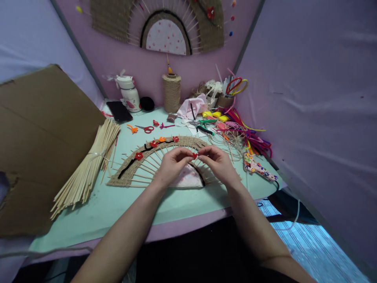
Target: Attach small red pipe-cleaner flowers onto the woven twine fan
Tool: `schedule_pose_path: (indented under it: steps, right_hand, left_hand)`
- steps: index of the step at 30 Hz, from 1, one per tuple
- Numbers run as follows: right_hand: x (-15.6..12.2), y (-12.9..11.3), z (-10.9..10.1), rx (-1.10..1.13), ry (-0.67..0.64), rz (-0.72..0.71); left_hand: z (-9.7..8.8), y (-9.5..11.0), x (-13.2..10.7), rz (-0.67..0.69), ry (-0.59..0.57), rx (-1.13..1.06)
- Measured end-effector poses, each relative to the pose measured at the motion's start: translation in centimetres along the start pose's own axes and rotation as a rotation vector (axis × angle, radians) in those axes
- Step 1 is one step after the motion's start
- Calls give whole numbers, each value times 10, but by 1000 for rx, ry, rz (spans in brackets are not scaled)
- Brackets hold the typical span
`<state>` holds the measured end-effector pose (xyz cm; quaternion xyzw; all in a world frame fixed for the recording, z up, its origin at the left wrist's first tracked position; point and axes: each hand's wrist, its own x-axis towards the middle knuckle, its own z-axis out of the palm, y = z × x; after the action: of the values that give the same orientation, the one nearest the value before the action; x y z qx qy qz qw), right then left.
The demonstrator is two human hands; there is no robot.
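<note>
1. The left hand (172, 163) and the right hand (216, 163) meet fingertip to fingertip above the middle of the counter (118, 204).
2. Both are closed in a narrow pinch on a small red flower (194, 155), which sits between the thumbs and forefingers of the two hands.
3. The flower is held just above a half-round woven fan (129, 177) of jute and thin sticks, which lies flat on the counter under the hands.
4. The fan's outer band carries a black strand and a row of stuck-on flowers (153, 144), red and orange, all to the left of the hands.
5. A bundle of bare sticks (88, 169) lies to the left of the fan, partly resting against a large sheet of cardboard (41, 145).
6. Behind the fan lie red scissors (145, 128) and green-handled pliers (203, 125), well apart from each other.
7. At the back of the counter stand a spool of jute twine (171, 92) and a white bottle (129, 93), with a dark phone (119, 111) lying beside the bottle.
8. To the right of the hands lie a flower-patterned glue gun (257, 167) and a loose heap of coloured pipe cleaners (247, 133).
9. A second, larger fan (206, 35) hangs on the pink wall above.
</note>
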<state>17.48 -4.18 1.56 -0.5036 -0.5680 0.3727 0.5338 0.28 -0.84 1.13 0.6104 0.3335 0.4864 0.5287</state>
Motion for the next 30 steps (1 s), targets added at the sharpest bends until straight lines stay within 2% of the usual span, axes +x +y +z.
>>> schedule_pose_path:
  steps: [4, 10, 17, 24, 30]
  right_hand:
    - [-3, 11, 13, -16, 119, -1]
    - [-3, 14, 22, 16, 67, 17]
    - [-4, 17, 27, 39, 112, 47]
    - [-9, 13, 28, -249, 227, -271]
    - [-12, 10, 33, -337, 237, -391]
  left_hand:
    - [0, -7, -2, 86, 48, 180]
    - [0, -13, -4, 205, 58, 342]
    - [2, -18, -4, 176, 42, 170]
    - [6, -19, -5, 97, 73, 96]
    - [9, -18, -7, 136, 163, 117]
